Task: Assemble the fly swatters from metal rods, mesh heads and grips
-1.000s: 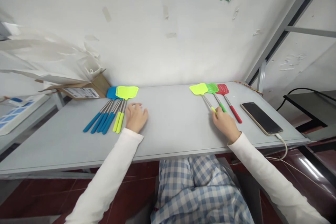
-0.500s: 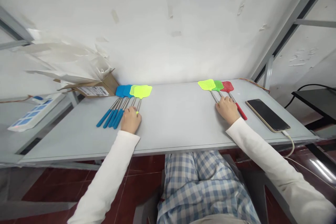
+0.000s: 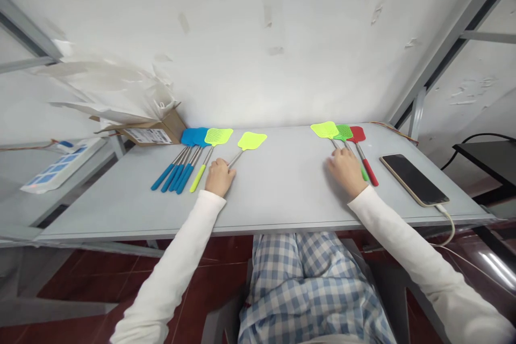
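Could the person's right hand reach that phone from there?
Probably yes. The phone lies near the right hand, and only the handles of the green swatter and red swatter seem between them, low enough to pass over.

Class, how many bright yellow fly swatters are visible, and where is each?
3: one yellow swatter beside the blue, metal-shafted swatters, a second in the left hand, a third running under the right hand.

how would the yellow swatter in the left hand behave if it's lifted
The yellow swatter is probably light, given its slim shaft. Its broad, thin-looking head may flex a little, while the straight, metallic-looking shaft likely stays stiff. With that flat head, it seems unlikely to roll.
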